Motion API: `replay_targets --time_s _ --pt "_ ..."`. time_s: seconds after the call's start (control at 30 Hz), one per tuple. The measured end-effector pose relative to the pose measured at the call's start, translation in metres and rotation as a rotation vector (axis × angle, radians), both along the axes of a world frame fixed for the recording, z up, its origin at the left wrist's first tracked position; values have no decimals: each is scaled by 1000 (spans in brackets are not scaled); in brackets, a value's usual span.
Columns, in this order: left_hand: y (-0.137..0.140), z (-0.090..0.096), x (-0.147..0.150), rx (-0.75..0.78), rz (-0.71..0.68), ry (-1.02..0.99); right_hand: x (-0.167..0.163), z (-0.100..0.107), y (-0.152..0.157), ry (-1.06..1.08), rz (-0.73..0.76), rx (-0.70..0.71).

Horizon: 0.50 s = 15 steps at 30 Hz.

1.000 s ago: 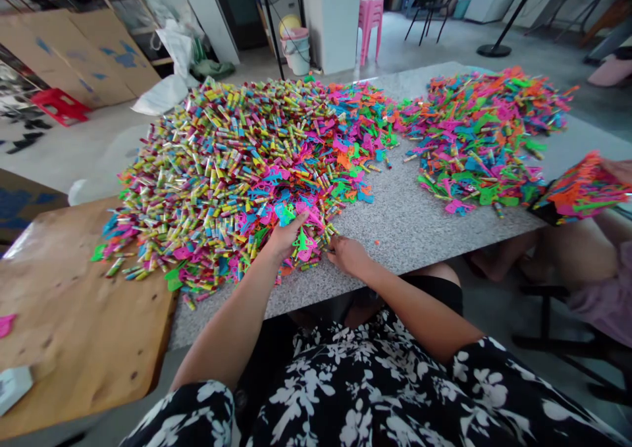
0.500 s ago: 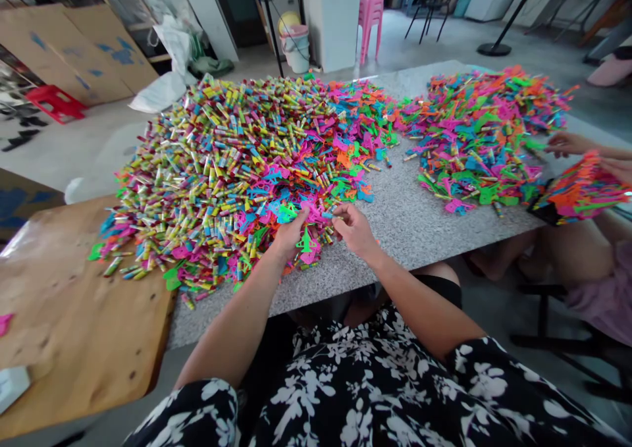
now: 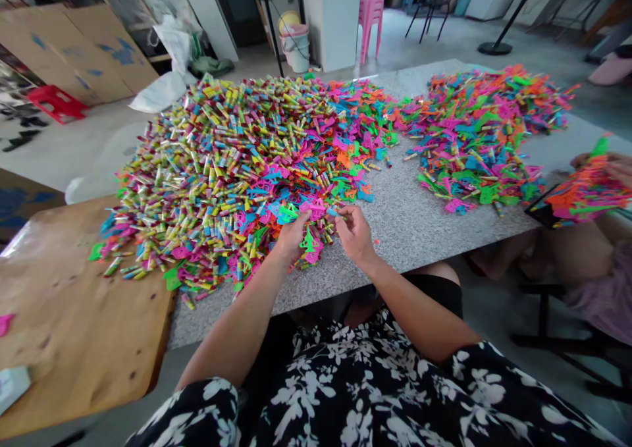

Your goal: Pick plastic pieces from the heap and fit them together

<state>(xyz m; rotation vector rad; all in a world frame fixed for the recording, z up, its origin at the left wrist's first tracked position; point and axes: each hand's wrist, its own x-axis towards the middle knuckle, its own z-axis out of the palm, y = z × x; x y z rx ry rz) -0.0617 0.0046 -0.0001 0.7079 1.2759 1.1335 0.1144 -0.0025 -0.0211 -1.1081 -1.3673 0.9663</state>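
Near the table's front edge, my left hand (image 3: 292,239) is closed, its thumb on a pink plastic piece (image 3: 314,207). A green plastic cut-out piece (image 3: 309,241) sticks out below the palm, partly hidden. Just to the right, my right hand (image 3: 356,234) pinches a small tube (image 3: 332,212) with a blue label between thumb and fingertips. The tube's left end is close to the pink piece; I cannot tell whether they touch. Behind both hands rises a large heap of small labelled tubes (image 3: 212,144), with flat coloured plastic pieces (image 3: 340,147) mixed in at its right side.
A second pile of coloured pieces (image 3: 474,131) lies right on the speckled table (image 3: 395,220). Beyond it, a co-worker's hands (image 3: 617,167) hold a bundle of coloured pieces (image 3: 590,190) over a black box (image 3: 542,213). A wooden board (image 3: 89,328) adjoins at left.
The green piece under my left hand has turned, and my right hand has shifted slightly right with the tube. The co-worker's hand has moved from the right pile to the bundle.
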Motion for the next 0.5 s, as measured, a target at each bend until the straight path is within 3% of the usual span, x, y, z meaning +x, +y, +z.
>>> replay_targets --time_s 0.2,0.37,0.5 --pt "-3 -3 11 122 21 -51 -2 -11 13 127 40 -45" --pt "-2 -5 16 123 92 -142 -2 -9 5 178 127 -111" --pt "-3 -12 21 62 102 -174 -11 -11 -9 252 114 -225"
